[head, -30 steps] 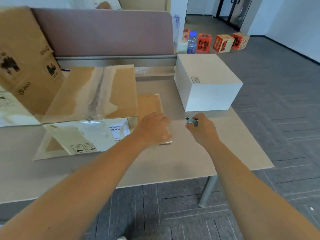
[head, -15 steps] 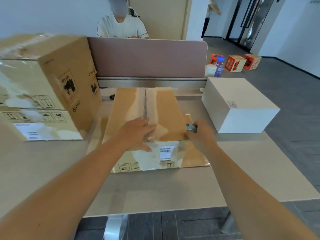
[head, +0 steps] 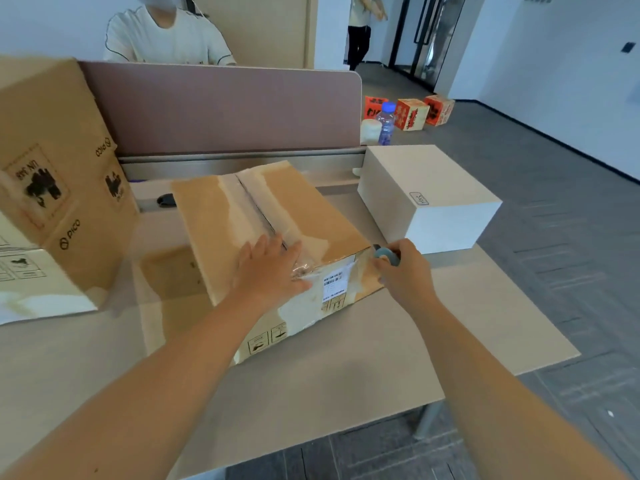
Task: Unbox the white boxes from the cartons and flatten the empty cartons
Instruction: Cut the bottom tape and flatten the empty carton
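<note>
A taped brown carton (head: 221, 216) lies closed on a flattened piece of cardboard (head: 173, 275) in the middle of the table. My left hand (head: 268, 268) rests flat on its top near the front edge, fingers straight. My right hand (head: 403, 271) grips a small blue-grey cutter (head: 385, 255) at the carton's front right corner. A white box (head: 426, 195) stands on the table to the right. A larger closed carton (head: 52, 188) stands at the left.
A pink partition (head: 221, 109) runs along the table's (head: 346, 375) far side, with a person seated behind it. A water bottle (head: 385, 123) and a white cup (head: 370, 131) stand by its right end. Several red boxes (head: 412, 114) sit on the floor beyond.
My view has lifted and swung left. My left hand went from the flat cardboard onto the carton's top. My right hand brought the cutter to the carton's right corner.
</note>
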